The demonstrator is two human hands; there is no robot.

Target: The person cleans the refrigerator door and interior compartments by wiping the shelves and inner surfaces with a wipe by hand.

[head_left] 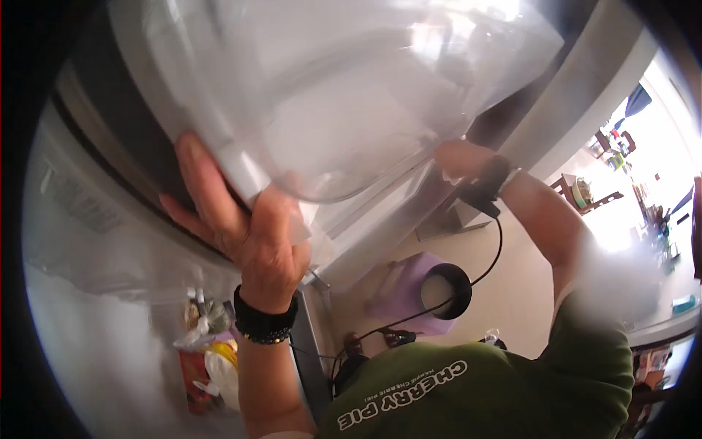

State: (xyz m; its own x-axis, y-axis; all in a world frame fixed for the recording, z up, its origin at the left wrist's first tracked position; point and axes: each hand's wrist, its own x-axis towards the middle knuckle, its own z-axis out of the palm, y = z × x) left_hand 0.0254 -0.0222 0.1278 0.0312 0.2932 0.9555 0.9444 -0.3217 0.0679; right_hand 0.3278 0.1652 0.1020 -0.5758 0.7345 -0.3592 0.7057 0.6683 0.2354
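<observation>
A large clear plastic bin (pixel 351 95), like a refrigerator drawer, fills the upper middle, close to the camera. My left hand (pixel 252 227) grips its near left edge, with fingers along the outside and the thumb at the rim. Something small and white (pixel 301 219), perhaps paper or cloth, shows by that thumb. At the bin's right corner is my right hand (pixel 464 159), its fingers partly hidden behind the plastic and seemingly closed on the edge. Black bands circle both wrists.
Bagged food (pixel 212 318) and a yellow-and-white package (pixel 223 369) sit lower left, behind a pale translucent surface. Below stands a purple stool (pixel 395 285) with a dark round container (pixel 446 291). A black cable (pixel 499 252) hangs from my right wrist. Chairs (pixel 585 194) are farther right.
</observation>
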